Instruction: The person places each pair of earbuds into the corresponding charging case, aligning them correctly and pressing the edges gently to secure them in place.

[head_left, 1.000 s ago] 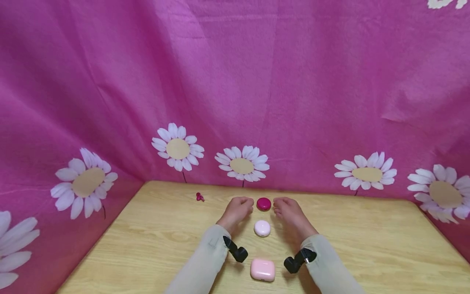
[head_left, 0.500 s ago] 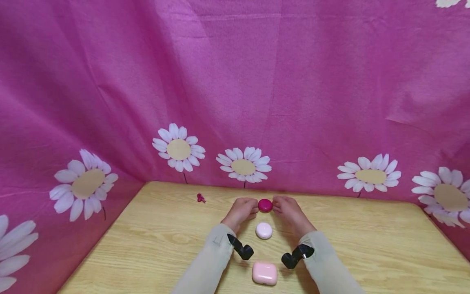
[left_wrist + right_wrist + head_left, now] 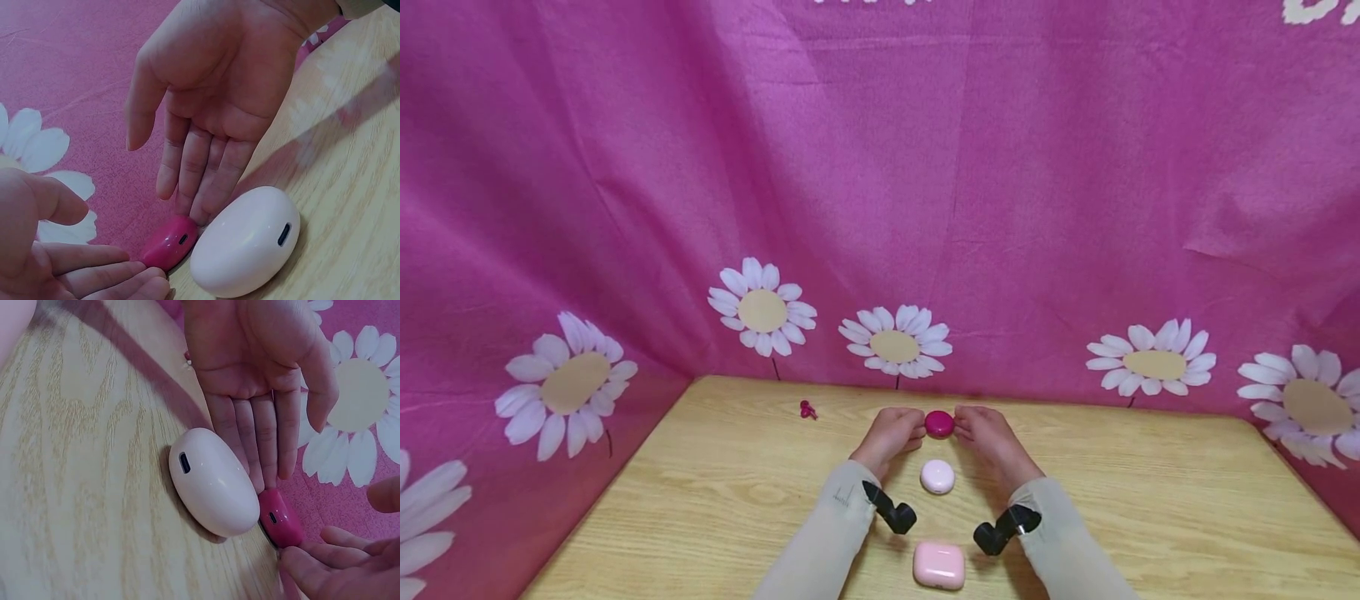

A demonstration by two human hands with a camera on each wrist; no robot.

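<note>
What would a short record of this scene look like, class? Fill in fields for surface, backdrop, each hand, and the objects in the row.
Surface: wooden table
Backdrop: pink cloth with daisies
Left hand: fingers straight, tips touching the magenta case from its left
Right hand: fingers straight, tips touching the same case from its right
Row, far to near: magenta case, white case, pink case
Grip: neither hand closes round the case; it rests on the table
Stray item: small red object at the far left of the table
</note>
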